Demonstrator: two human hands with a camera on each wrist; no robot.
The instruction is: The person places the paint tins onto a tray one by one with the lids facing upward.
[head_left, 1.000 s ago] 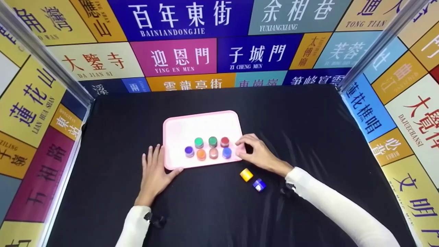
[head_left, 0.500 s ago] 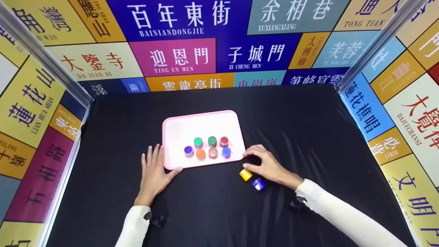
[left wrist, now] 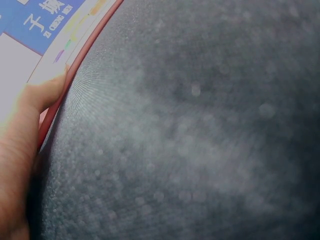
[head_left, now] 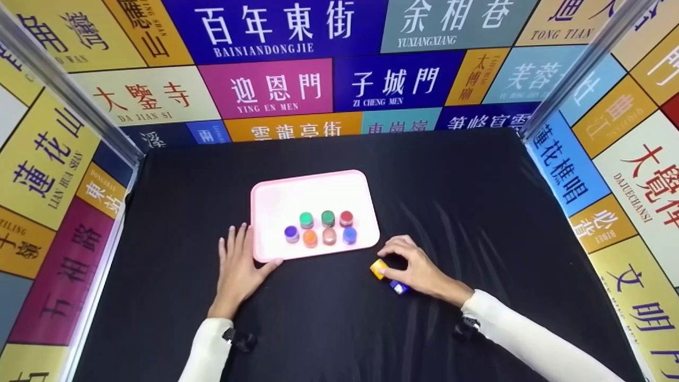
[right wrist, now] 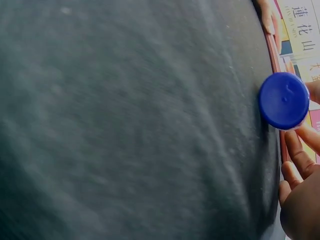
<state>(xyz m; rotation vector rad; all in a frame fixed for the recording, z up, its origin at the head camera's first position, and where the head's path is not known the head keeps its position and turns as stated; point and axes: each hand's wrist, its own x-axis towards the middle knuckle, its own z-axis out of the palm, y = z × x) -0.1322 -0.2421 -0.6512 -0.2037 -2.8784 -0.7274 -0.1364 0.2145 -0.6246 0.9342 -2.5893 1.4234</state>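
My left hand (head_left: 237,270) rests at the near left corner of a pink-rimmed white tray (head_left: 307,185), its fingers straight along the side. Its thumb (left wrist: 47,92) lies on the tray's rim in the left wrist view. Off the tray's near right corner, my right hand (head_left: 416,268) curls its thumb and fingers around a small yellow paint jar (head_left: 377,269). A blue paint jar (head_left: 399,287) lies just beside it, partly under the hand. Its round blue lid (right wrist: 284,100) faces the right wrist camera and hides the yellow jar there.
Several small paint jars stand in two rows on the tray, among them a purple one (head_left: 291,234), an orange one (head_left: 310,239) and a red one (head_left: 346,218). A black cloth (head_left: 318,318) covers the table. Panels with printed signs (head_left: 265,87) enclose it on three sides.
My right hand has moved from the tray's right edge, toward me and to the right, down to the yellow jar, which has turned slightly. The left hand has stayed put.
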